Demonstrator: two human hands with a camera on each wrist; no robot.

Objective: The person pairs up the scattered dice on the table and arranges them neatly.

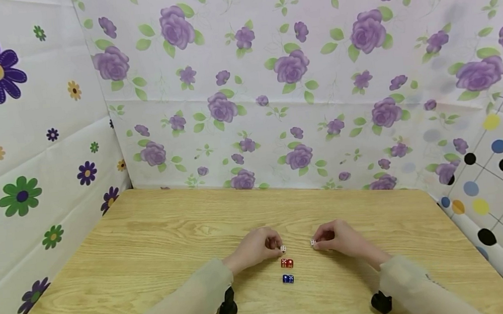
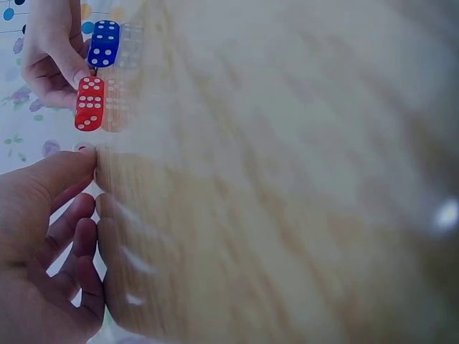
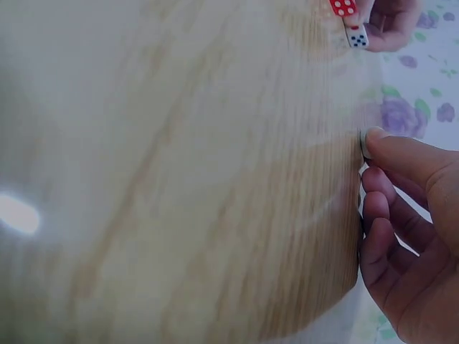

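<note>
Between finger and thumb, my left hand (image 1: 258,246) pinches a white die (image 1: 283,248) down at the tabletop, just behind a pair of red dice (image 1: 287,263). My right hand (image 1: 338,238) pinches another white die (image 1: 313,242) a short way to the right, also low over the wood. Nearer to me than the red pair, two blue dice (image 1: 288,279) sit side by side. In the left wrist view the thumb of the left hand (image 2: 50,236) mostly hides its die. The right wrist view shows only an edge of the die under the thumb of the right hand (image 3: 412,222).
A wooden table (image 1: 171,225) carries everything. Flowered cloth (image 1: 235,77) hangs behind it, with more patterned cloth at the left and right. Black wrist mounts (image 1: 228,308) hang beneath both sleeves, close to the tabletop.
</note>
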